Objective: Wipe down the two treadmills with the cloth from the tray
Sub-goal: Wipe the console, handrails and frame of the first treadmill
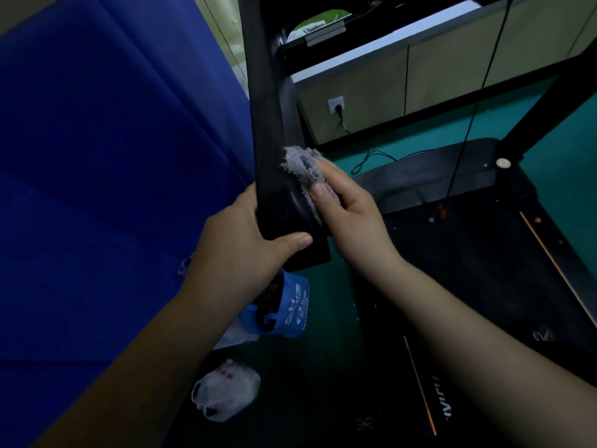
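Our left hand [239, 250] clenches the black treadmill handrail [271, 140]; our right hand [355, 218] grasps the fluffy grey cloth [300, 164] against it — lower centre, a blue fabric bag [295, 305] holds something dark.

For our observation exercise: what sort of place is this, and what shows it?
Probably a small indoor exercise room. A black treadmill with a dark running belt stands on teal-green flooring, and a white wall socket with a cable plugged in sits low on the beige wall.

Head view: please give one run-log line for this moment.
left hand: grips treadmill handrail | right hand: holds grey cloth against it
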Tool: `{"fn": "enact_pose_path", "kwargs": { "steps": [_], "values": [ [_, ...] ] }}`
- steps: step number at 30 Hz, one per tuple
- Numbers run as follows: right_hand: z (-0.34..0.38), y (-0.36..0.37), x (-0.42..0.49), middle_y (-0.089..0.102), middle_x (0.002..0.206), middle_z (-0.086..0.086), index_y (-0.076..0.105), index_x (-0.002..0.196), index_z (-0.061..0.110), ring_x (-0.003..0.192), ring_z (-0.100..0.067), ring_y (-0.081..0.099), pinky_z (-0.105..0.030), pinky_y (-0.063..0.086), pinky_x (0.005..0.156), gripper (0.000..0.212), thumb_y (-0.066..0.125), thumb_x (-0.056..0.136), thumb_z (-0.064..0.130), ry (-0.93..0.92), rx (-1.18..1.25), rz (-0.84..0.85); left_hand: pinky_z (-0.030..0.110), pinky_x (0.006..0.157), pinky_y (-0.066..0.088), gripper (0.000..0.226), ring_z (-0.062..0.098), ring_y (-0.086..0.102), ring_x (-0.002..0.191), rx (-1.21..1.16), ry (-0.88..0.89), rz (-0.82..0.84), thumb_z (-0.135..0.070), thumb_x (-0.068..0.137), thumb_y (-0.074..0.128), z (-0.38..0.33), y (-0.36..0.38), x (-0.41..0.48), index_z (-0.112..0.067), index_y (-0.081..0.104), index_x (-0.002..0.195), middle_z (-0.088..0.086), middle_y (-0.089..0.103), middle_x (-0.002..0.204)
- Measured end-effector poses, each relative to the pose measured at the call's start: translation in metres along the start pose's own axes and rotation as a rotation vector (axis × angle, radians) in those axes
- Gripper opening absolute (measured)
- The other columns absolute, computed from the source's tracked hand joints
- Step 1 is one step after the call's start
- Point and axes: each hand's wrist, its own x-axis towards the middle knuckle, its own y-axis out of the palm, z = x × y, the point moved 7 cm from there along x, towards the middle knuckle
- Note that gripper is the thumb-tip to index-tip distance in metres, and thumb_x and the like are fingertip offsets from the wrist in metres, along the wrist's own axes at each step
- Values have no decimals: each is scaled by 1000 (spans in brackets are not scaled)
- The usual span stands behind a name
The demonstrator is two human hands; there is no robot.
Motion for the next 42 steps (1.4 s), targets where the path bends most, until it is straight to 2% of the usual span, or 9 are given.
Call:
{"fn": "enact_pose_path", "kwargs": {
  "steps": [5, 13, 17, 20, 23, 27, 31, 37, 42],
  "values": [
    [-1, 3, 80, 51, 142, -8, 53, 135, 9, 133, -15, 45, -31, 35, 113, 38, 48, 98, 14, -8, -56, -16, 24, 83, 54, 61, -8, 63, 90, 19, -8, -31, -31, 67, 81, -3, -2, 0, -38, 57, 123, -22, 68, 98],
    [-22, 1, 171, 55, 137, -6, 46, 142, 13, 118, -16, 55, -20, 49, 90, 40, 37, 104, 21, 236, 21, -69, 29, 87, 55, 61, -4, 64, 94, 19, -13, -32, -32, 65, 82, 0, -1, 0, -37, 58, 121, -20, 69, 101],
    [-19, 0, 140, 50, 140, -7, 38, 146, 14, 118, -18, 51, -4, 47, 68, 42, 30, 106, 21, 327, 47, -26, 31, 86, 55, 60, -2, 64, 93, 30, -17, -30, -35, 63, 81, 1, -2, 1, -38, 58, 119, -20, 69, 98],
    [-27, 0, 98, 56, 128, -6, 42, 142, 10, 108, -17, 57, -19, 52, 79, 40, 32, 105, 22, 404, 197, -40, 28, 84, 55, 56, -5, 64, 91, 39, -24, -35, -36, 64, 80, -1, -1, 1, -40, 59, 115, -22, 69, 95],
    [-28, 1, 49, 62, 104, 6, 51, 129, 17, 87, -4, 61, -13, 52, 69, 30, 35, 105, 23, 451, 291, -71, 26, 83, 56, 55, -6, 64, 88, 26, -19, -43, -32, 66, 81, -3, -2, 0, -38, 60, 116, -21, 69, 94],
    [-27, 7, -10, 74, 98, 2, 63, 112, 22, 95, -14, 70, -28, 57, 81, 26, 38, 104, 25, 504, 398, -57, 28, 81, 56, 56, -2, 65, 88, 26, 2, -64, -35, 66, 81, -2, -4, 0, -38, 59, 118, -20, 70, 96],
    [-6, 3, -50, 76, 84, 8, 64, 98, 23, 80, -4, 71, -15, 53, 64, 25, 40, 103, 21, 521, 284, 5, 17, 75, 53, 59, -2, 64, 87, 8, 37, -97, -38, 66, 81, -2, -2, 0, -36, 59, 121, -19, 69, 94],
    [32, -12, -92, 73, 94, 17, 67, 108, 35, 92, 4, 66, -12, 48, 76, 22, 50, 99, 26, 376, -234, -54, 30, 94, 51, 75, 3, 61, 108, -242, 54, -1, -40, 69, 79, 26, 3, -5, -36, 47, 137, -9, 66, 118],
    [78, 8, -98, 51, 130, 6, 48, 135, 30, 123, -5, 48, -15, 37, 102, 41, 51, 95, 26, -264, -705, -185, 28, 86, 54, 55, 3, 61, 103, -634, -204, 86, -26, 89, 62, 77, 21, -33, -27, 42, 141, -5, 59, 128]
  ]
}}
